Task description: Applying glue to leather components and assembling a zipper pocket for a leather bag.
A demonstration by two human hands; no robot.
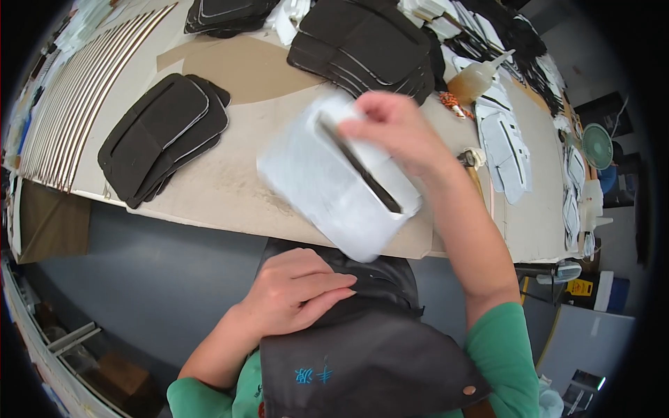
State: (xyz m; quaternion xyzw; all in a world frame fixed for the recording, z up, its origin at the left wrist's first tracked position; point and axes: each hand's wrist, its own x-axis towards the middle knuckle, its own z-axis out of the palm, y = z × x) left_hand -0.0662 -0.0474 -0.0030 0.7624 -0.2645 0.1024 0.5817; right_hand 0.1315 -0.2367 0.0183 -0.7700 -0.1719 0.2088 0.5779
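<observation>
My right hand [397, 129] grips the upper edge of a white padded panel [313, 171] between thumb and fingers. The panel is tilted and blurred by motion, with a long dark slot running across it. It hangs over the table's near edge. Close to my lap, in front of the dark apron [362, 362], my left hand [296, 289] is closed, fingertips pressed together, with nothing visible in them. On the table to the left lies a small stack of dark panels [167, 132], each with a slot. A taller stack of similar dark panels [369, 42] sits beyond my right hand.
The beige table [230, 188] carries a row of thin metallic strips [104, 83] at left and a brown flat sheet [244, 70] in back. Rightward are a glue bottle [477, 80], an orange cord bundle [454, 104], a tool with a wrapped head [472, 159] and white slotted pieces [505, 150].
</observation>
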